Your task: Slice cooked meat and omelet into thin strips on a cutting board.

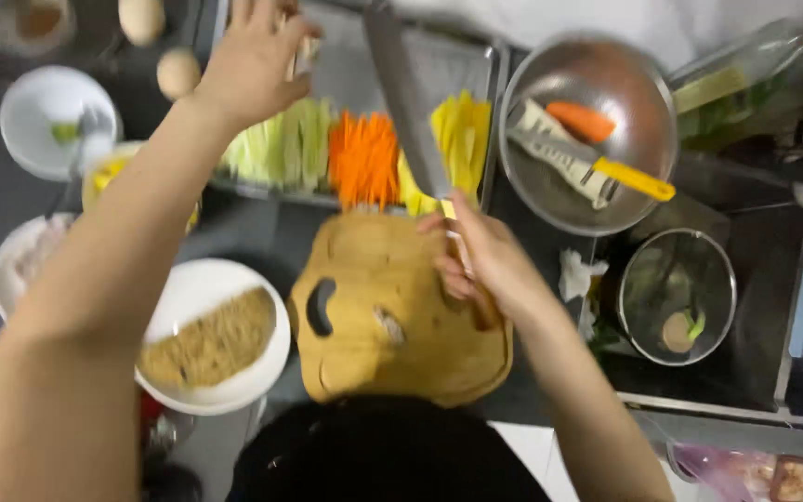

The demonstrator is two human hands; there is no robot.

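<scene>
Steel knife (408, 102) is gripped in the right hand (476, 256), fingers closed round the handle, blade raised over the tray's (490, 112) near edge above the wooden cutting board (392, 307). Left hand (253, 60) reaches, fingers spread, toward the tray's far-left corner; a swing could nick that arm or scatter the carrot strips (364, 158).

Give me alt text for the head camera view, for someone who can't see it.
Seen from above, a person's right hand holds a large knife over a wooden cutting board, while the left hand reaches to a metal tray of sliced green, orange and yellow vegetable strips.
</scene>
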